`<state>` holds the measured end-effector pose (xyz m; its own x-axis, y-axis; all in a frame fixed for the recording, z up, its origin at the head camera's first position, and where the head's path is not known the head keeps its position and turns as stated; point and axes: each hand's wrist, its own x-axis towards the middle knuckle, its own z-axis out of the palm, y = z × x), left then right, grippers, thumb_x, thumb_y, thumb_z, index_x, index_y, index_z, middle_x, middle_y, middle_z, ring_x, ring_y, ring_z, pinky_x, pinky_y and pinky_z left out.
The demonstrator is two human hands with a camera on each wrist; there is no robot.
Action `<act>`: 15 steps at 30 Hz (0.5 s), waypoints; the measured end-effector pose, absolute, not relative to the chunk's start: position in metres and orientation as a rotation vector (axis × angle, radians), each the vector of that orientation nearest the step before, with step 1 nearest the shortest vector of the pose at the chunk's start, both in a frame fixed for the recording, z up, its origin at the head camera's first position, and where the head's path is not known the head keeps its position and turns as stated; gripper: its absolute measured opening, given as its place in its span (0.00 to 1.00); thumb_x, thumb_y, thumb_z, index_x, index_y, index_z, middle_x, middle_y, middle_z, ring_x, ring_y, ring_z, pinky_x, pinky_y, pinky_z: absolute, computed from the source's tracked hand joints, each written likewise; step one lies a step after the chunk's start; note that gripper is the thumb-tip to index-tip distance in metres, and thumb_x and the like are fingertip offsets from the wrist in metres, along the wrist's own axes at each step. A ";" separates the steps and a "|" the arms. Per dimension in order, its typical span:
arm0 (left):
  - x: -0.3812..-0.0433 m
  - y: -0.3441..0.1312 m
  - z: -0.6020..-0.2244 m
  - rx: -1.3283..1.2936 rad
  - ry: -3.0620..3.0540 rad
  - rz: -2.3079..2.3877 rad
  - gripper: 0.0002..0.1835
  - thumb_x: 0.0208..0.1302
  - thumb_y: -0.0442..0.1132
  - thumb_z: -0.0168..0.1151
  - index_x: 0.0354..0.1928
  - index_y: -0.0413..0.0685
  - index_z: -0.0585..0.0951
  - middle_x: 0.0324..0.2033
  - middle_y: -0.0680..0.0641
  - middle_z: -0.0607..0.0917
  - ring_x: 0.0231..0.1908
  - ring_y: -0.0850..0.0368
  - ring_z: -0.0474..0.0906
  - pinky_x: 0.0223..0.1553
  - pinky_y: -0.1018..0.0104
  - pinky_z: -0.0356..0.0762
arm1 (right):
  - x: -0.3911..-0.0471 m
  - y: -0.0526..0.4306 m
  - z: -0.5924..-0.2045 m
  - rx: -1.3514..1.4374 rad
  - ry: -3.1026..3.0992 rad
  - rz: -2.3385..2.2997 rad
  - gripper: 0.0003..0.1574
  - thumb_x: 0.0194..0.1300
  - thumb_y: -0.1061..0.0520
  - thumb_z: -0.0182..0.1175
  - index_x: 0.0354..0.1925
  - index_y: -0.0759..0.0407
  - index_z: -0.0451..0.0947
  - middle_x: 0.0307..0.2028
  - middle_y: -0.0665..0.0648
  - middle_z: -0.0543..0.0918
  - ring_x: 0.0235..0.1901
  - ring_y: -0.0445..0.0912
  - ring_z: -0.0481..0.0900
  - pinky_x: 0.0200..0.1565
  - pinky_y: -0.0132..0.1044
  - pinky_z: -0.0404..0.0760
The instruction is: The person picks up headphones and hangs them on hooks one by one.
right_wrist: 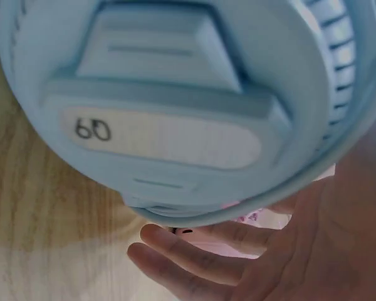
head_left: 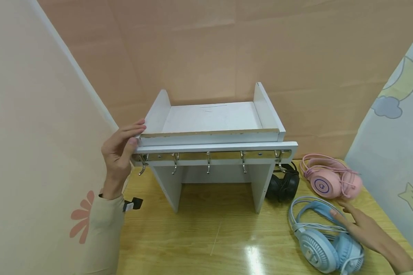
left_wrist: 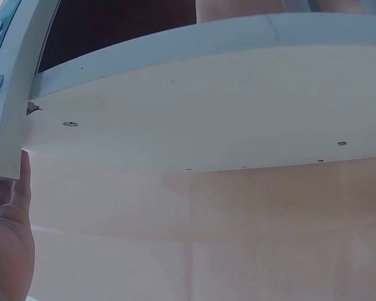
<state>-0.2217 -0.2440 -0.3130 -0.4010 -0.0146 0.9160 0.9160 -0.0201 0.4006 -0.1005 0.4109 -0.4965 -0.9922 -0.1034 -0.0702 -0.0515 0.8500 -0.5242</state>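
A white wooden shelf [head_left: 211,116] with a strip of metal hooks [head_left: 208,162] along its front stands on the table. My left hand [head_left: 120,151] holds its left front corner, thumb at the front and fingers along the side panel. The left wrist view shows the shelf's side panel [left_wrist: 194,113] close up. My right hand [head_left: 363,225] reaches over the light blue headphones [head_left: 318,248], fingers spread and thumb over the headband. In the right wrist view the fingers [right_wrist: 194,263] extend straight past an ear cup [right_wrist: 169,138].
Pink headphones [head_left: 330,181] lie behind the blue ones, their cable wound round them. Black headphones [head_left: 283,185] lie against the shelf's right leg. Patterned panels [head_left: 399,126] flank the wooden table [head_left: 179,240], and a brown backdrop [head_left: 206,49] rises behind it.
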 end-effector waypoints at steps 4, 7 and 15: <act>-0.223 -0.244 -0.314 -0.980 -1.477 -1.546 0.11 0.69 0.22 0.55 0.43 0.17 0.83 0.48 0.38 0.92 0.62 0.41 0.86 0.72 0.52 0.79 | -0.100 0.410 -0.497 -0.083 2.917 -0.798 0.47 0.85 0.40 0.44 0.79 0.76 0.53 0.65 0.90 0.68 0.58 0.86 0.73 0.44 0.79 0.80; -0.224 -0.243 -0.314 -0.972 -1.475 -1.557 0.11 0.68 0.22 0.55 0.43 0.17 0.84 0.48 0.39 0.92 0.62 0.41 0.86 0.73 0.52 0.79 | -0.101 0.412 -0.497 -0.052 2.902 -0.779 0.47 0.85 0.39 0.44 0.78 0.77 0.54 0.62 0.90 0.71 0.57 0.87 0.74 0.44 0.79 0.79; -0.224 -0.240 -0.315 -0.948 -1.462 -1.565 0.12 0.68 0.23 0.55 0.43 0.18 0.84 0.47 0.40 0.92 0.61 0.41 0.86 0.72 0.53 0.79 | -0.103 0.415 -0.504 0.021 2.853 -0.745 0.52 0.83 0.35 0.45 0.72 0.84 0.58 0.59 0.91 0.74 0.54 0.88 0.74 0.46 0.78 0.79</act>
